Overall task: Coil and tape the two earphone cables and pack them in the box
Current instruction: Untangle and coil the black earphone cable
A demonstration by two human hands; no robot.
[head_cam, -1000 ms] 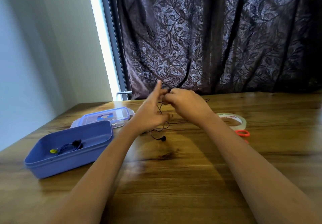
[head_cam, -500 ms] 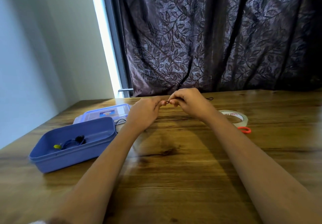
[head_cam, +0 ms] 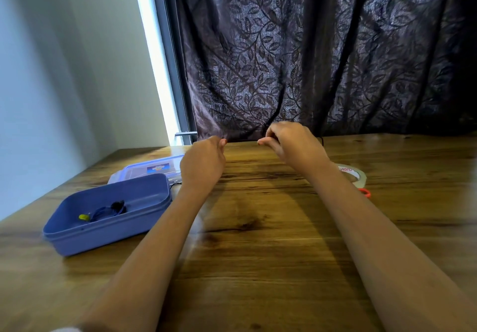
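Observation:
A thin black earphone cable [head_cam: 242,140] runs taut between my two hands above the far part of the wooden table [head_cam: 258,241]. My left hand [head_cam: 204,163] pinches its left end and my right hand [head_cam: 294,143] pinches its right end. A bit of the same cable shows beside the left wrist near the box. The blue box [head_cam: 108,215] stands open at the left. Inside it lies a coiled blue earphone cable [head_cam: 103,211] with a yellow piece on it.
The box's clear lid [head_cam: 152,169] lies flat behind the box. A white tape roll [head_cam: 355,176] sits right of my right forearm, with orange scissor handles [head_cam: 365,192] just in front of it. A dark leaf-patterned curtain [head_cam: 322,55] hangs along the table's far edge.
My hands were together on the black cable. They have drawn apart sideways, stretching a length of cable straight between them. The view has tilted up slightly.

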